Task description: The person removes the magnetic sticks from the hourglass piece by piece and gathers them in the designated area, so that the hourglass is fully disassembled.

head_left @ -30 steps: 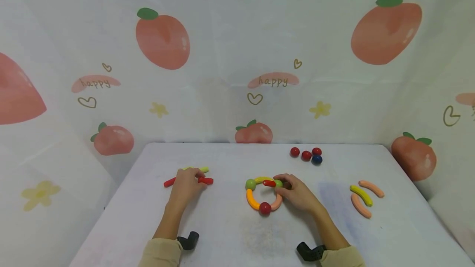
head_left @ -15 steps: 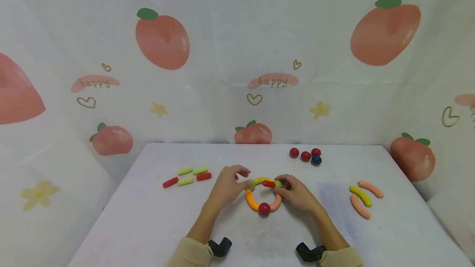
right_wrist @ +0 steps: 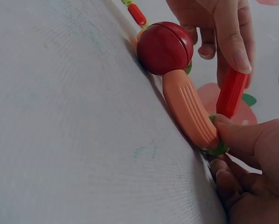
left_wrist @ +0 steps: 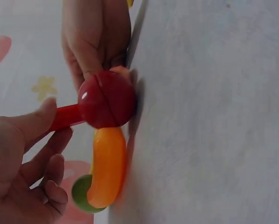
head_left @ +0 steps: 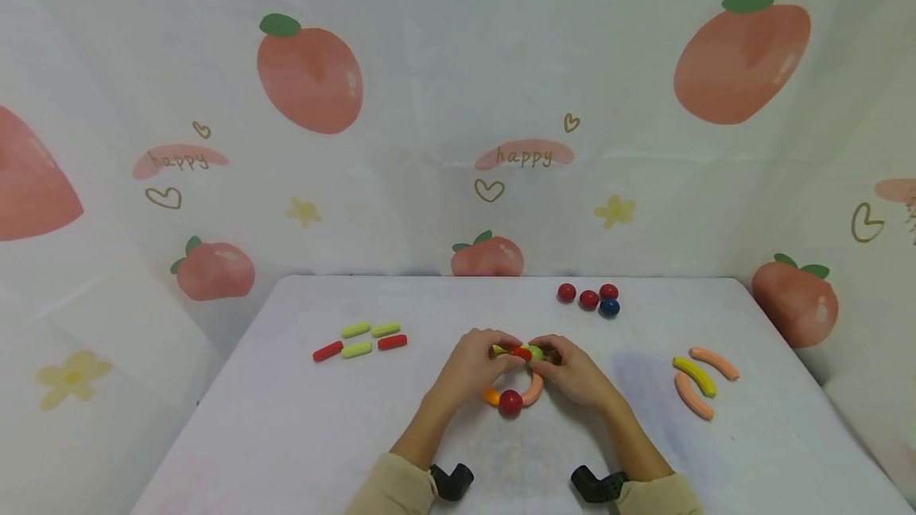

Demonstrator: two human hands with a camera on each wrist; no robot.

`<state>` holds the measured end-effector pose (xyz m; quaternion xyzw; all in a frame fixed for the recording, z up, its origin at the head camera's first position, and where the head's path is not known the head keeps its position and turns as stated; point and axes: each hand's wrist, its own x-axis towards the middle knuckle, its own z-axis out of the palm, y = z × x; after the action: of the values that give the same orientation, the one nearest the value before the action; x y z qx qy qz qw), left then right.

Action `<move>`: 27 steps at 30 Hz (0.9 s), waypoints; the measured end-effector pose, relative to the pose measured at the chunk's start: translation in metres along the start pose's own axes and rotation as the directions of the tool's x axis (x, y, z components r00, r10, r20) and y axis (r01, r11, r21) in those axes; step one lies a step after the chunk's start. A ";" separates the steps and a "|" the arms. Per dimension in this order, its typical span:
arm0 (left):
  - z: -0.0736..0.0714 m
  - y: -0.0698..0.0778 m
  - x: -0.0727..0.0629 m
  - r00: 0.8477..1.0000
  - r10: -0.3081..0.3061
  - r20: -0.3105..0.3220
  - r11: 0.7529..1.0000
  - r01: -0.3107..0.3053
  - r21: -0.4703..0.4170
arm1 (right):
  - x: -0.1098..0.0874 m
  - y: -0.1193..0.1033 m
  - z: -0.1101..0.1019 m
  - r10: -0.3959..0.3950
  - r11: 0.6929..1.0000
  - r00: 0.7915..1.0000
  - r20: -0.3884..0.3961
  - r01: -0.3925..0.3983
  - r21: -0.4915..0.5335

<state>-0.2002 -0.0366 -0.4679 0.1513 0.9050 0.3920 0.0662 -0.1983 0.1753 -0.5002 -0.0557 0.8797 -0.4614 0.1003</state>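
Note:
Thumb and fingers of my left hand [head_left: 468, 368] pinch a ridged red stick [right_wrist: 232, 92], whose lower end meets the right green ball [head_left: 535, 353]. My right hand [head_left: 572, 370] grips that ball low at the table. Together these balls and curved pieces form a ring: a red ball [head_left: 510, 403] at the near side, a salmon curved piece [right_wrist: 190, 109] on the right, an orange curved piece [left_wrist: 108, 163] on the left. The ring's other green ball [left_wrist: 83, 195] shows behind the orange piece in the left wrist view. The left hand hides much of the ring's left side.
Left on the white table lie red sticks [head_left: 392, 342] and lime sticks [head_left: 356, 350]. Red balls [head_left: 567, 292] and a dark blue ball [head_left: 610, 308] sit at the back right. Curved pieces, salmon [head_left: 692, 396] and yellow [head_left: 694, 376], lie far right. A printed cloth [head_left: 401, 205] hangs behind.
My left hand has come right from the loose sticks, past the left green ball, to the red stick on the right green ball, which it now pinches. The right hand stays in place.

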 end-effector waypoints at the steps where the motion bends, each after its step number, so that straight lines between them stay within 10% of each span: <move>1: 0.001 0.000 0.000 1.000 0.008 0.003 1.000 -0.007 -0.011 | 0.000 0.000 0.000 -0.003 1.000 1.000 -0.001 0.003 0.002; 12: -0.041 -0.017 -0.004 0.993 -0.026 -0.113 0.994 0.014 -0.105 | 0.002 -0.003 0.001 0.024 1.000 1.000 -0.003 -0.024 -0.004; 18: -0.088 -0.052 -0.001 0.947 -0.177 -0.267 0.984 0.167 -0.061 | 0.000 -0.002 -0.002 0.009 1.000 1.000 -0.005 -0.009 -0.016; 27: -0.136 -0.104 0.001 0.904 -0.293 -0.311 0.947 0.320 0.039 | 0.001 -0.001 0.003 0.033 0.999 0.999 -0.009 -0.033 -0.001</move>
<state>-0.2568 -0.1978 -0.4507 -0.0517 0.9335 0.3544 -0.0187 -0.1984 0.1727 -0.5013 -0.0389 0.8812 -0.4596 0.1039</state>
